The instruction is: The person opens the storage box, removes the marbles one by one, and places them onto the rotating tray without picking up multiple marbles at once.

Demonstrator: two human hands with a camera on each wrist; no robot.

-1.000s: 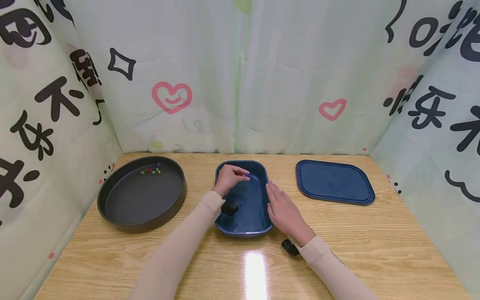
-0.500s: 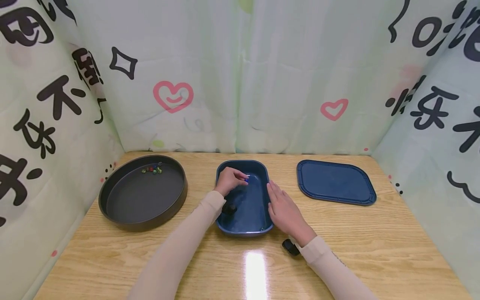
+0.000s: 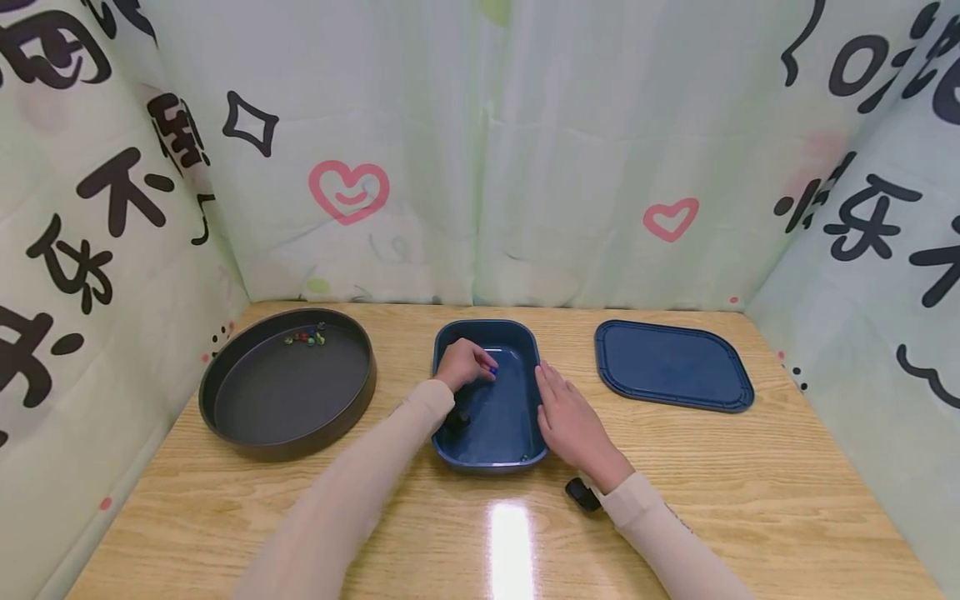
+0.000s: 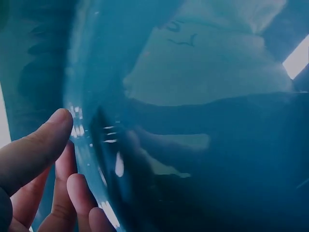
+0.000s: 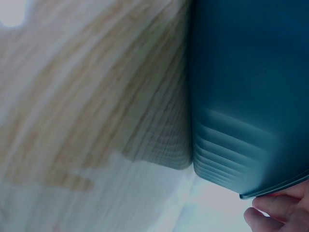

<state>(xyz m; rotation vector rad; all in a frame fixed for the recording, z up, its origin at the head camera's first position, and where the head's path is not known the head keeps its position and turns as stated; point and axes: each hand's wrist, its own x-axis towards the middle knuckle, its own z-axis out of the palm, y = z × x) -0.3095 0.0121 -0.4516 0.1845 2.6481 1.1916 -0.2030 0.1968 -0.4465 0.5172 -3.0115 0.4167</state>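
In the head view, my left hand (image 3: 461, 364) is inside the deep blue plastic box (image 3: 491, 437), over its far part. Its fingertips pinch a small blue marble (image 3: 492, 369). The left wrist view shows the thumb (image 4: 46, 140) and curled fingers beside the box's curved wall, with the marble hidden. Flat against the box's right side lies my right hand (image 3: 572, 421), its fingers straight. Those fingertips (image 5: 277, 208) are at the rim in the right wrist view. A small greenish marble (image 3: 524, 457) sits in the box's near right corner.
To the left stands a round dark pan (image 3: 292, 400) with several coloured marbles (image 3: 307, 337) near its far side. A flat blue lid (image 3: 675, 365) lies on the wooden table (image 3: 420, 533) at the right. Printed curtains (image 3: 480, 150) enclose the back and sides.
My left hand has shifted slightly nearer inside the box, with the blue marble still at its fingertips. The right hand stays against the box's side. The head view has drifted a little.
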